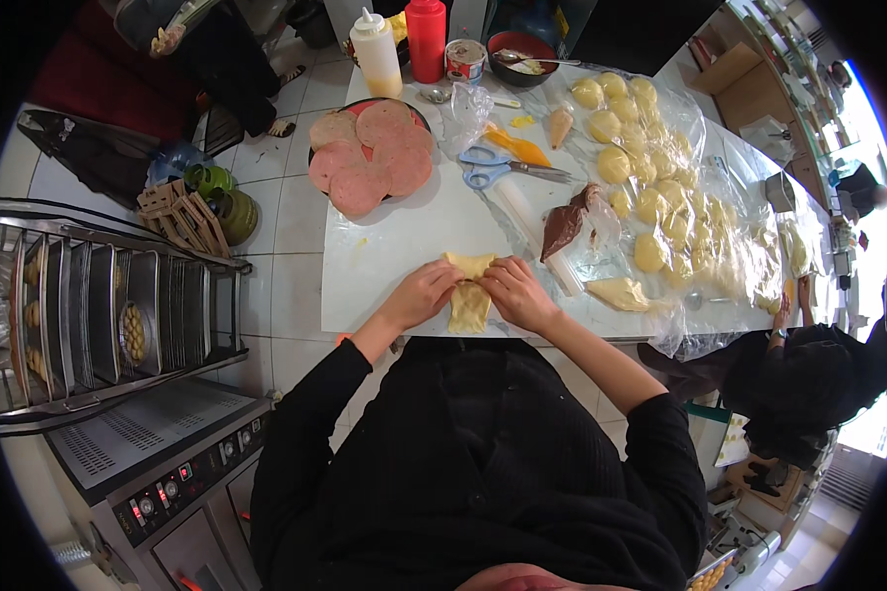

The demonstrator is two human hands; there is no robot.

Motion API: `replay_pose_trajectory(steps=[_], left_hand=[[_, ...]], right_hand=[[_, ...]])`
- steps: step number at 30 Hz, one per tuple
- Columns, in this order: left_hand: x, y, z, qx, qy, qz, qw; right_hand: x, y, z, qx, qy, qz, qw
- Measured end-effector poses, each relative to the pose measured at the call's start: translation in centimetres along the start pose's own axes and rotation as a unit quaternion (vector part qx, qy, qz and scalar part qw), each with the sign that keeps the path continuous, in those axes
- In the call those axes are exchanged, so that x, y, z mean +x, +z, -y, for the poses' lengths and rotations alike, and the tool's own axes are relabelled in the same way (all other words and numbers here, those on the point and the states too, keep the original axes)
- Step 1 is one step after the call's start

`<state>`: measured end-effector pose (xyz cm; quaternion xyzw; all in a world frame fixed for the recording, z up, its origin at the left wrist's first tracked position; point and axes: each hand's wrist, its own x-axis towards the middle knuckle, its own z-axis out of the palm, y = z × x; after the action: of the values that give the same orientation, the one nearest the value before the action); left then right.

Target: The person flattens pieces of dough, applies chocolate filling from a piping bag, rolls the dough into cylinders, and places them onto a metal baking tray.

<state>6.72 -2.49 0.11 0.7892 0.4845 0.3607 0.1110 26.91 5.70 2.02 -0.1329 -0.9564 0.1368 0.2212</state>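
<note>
A flat strip of pale yellow dough (469, 313) lies near the front edge of the white table, narrowed at its middle. My left hand (424, 296) pinches its left side, and my right hand (518, 295) pinches the right side. The fingertips almost meet over the dough and partly hide it; whether any filling is inside cannot be seen. Beyond my left hand is a dark plate with round pink meat slices (375, 156). Beyond my right hand are a piping bag of brown filling (564, 232) and a long white rod (537, 234).
Plastic-covered dough balls (650, 202) fill the table's right. Blue-handled scissors (485, 167), an orange piping bag (522, 148), squeeze bottles (427, 44) and a dark bowl (519, 54) sit farther back. A tray rack (118, 305) and oven (168, 463) stand left. Another person (803, 379) works at right.
</note>
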Motion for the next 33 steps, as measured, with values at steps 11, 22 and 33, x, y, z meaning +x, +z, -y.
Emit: replay_pose_trajectory(steps=[11,22,33], left_hand=[[3.3,-0.8,1.9,-0.069,-0.241,0.147,0.957],[2.8,0.4,0.9,-0.011,-0.139,0.221,0.965],[0.8,0.0,-0.4,-0.027,-0.100,0.082,0.991]], right_hand=[[3.8,-0.2,-2.4,0.237,0.306,0.118,0.915],[2.8,0.0,-1.8,0.077,0.149,0.270,0.948],[0.4,0.0,-0.2,0.091,0.095,0.080,0.988]])
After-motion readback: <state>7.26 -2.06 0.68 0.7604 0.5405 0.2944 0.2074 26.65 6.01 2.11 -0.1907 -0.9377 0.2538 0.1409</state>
